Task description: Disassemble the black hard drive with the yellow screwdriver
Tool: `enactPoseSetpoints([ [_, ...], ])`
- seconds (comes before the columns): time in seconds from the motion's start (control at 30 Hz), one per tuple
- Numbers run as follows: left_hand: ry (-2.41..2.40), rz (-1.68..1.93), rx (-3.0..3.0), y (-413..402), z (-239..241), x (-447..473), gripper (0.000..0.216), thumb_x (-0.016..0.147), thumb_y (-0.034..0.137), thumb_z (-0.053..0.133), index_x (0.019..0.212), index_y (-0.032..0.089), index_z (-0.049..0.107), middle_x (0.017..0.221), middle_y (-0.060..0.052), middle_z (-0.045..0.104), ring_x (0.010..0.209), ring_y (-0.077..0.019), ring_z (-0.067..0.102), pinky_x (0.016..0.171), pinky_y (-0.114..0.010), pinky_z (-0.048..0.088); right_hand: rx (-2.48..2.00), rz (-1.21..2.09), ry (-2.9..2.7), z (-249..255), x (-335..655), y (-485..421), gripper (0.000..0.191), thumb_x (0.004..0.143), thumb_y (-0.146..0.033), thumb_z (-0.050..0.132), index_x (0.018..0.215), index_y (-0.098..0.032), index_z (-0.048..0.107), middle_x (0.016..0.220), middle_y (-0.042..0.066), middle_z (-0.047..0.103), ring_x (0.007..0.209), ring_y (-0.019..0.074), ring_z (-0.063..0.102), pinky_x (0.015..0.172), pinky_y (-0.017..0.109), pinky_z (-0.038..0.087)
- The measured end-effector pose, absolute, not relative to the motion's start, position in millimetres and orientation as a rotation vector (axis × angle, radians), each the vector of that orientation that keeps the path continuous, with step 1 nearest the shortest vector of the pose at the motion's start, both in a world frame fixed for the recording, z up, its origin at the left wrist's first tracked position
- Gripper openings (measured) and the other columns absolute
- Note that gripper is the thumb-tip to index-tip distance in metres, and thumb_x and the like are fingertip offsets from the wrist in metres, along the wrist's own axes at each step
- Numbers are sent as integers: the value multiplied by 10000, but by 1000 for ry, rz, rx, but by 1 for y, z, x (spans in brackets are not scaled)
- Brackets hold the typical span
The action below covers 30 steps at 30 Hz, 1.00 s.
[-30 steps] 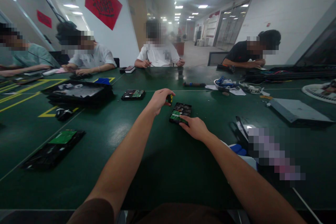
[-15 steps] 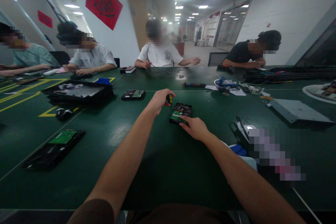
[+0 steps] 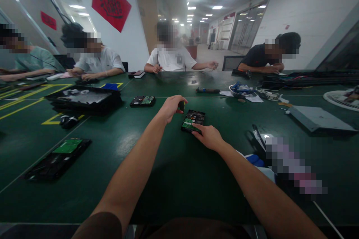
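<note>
While right hand (image 3: 209,136) grips hard drive (image 3: 196,115), left hand (image 3: 169,108) just beside it, holding dark tool (image 3: 181,107)

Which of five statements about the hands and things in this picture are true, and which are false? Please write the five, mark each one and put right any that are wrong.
1. The left hand holds a small black-and-yellow object. True.
2. The right hand is holding a sheet of paper. False: the right hand touches a black device with a green board.
3. A grey box lies to the right of the right hand. True.
4. The black tray stands between the two hands. False: the black tray stands to the left of both.
5. Another green-board device lies nearer the viewer than the black tray. True.
</note>
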<state>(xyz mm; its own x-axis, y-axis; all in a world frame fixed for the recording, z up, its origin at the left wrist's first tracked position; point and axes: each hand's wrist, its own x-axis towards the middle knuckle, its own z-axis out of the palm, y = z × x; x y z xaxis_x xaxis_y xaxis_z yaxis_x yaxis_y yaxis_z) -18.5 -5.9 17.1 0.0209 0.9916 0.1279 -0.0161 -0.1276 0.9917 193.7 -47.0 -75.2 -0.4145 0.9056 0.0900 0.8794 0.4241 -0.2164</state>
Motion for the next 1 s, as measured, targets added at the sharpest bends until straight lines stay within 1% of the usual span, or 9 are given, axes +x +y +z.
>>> enactPoseSetpoints([
  [0.1,1108,1258,1321,-8,19,-19,253,768,367,635,832,138,720,933,-110,672,803,-177,609,516,-226,478,-1579,198,-2486,-75,194,-47,570,1018,-631,401,1515,-363,484,1226,72,734,1029,266,709,888,371,526],
  [0.23,1019,1217,1193,-7,17,-18,256,760,358,670,905,148,660,861,-116,702,765,-201,660,545,-265,513,-1564,174,-2484,-74,193,-47,557,1018,-627,407,1502,-367,499,1205,72,740,1016,271,711,871,373,530],
  [0.37,1007,1251,1163,-5,15,-18,220,757,340,658,876,157,627,841,-113,702,788,-211,668,590,-300,551,-1580,177,-2486,-73,193,-48,557,1020,-618,412,1504,-356,500,1199,78,740,1017,271,711,872,375,529],
  [0.53,1112,1303,1329,-8,18,-18,202,755,338,619,787,149,683,885,-91,663,786,-177,614,528,-239,505,-1582,194,-2491,-73,192,-48,564,1022,-618,404,1516,-358,483,1198,77,741,1017,271,711,868,371,529],
  [0.6,1126,1296,1348,-9,19,-18,208,761,341,615,798,149,686,889,-92,660,787,-178,614,526,-236,502,-1589,203,-2486,-74,192,-48,564,1022,-622,398,1514,-360,485,1212,73,738,1029,272,710,882,376,527],
  [0.73,1059,1261,1226,-9,19,-16,236,766,346,650,904,157,617,847,-103,687,771,-203,660,570,-279,539,-1583,187,-2475,-76,193,-47,561,1019,-628,401,1502,-361,501,1238,70,730,1051,274,706,903,380,523],
  [0.83,1010,1253,1153,-7,17,-17,245,767,348,648,907,163,568,818,-107,696,752,-213,677,583,-301,550,-1570,176,-2473,-77,193,-47,556,1019,-620,415,1500,-357,503,1216,72,737,1029,270,711,883,375,528],
  [0.9,1020,1275,1160,-5,16,-18,235,761,350,646,888,164,578,817,-97,692,748,-206,670,573,-290,543,-1560,182,-2473,-77,194,-47,552,1019,-619,417,1498,-358,505,1221,71,736,1029,267,710,884,374,528],
  [1.0,1082,1310,1247,-3,14,-19,210,751,350,644,837,157,640,826,-81,673,735,-178,636,526,-242,500,-1554,185,-2471,-76,194,-47,552,1018,-622,416,1497,-364,504,1235,67,731,1052,268,705,901,379,527],
])
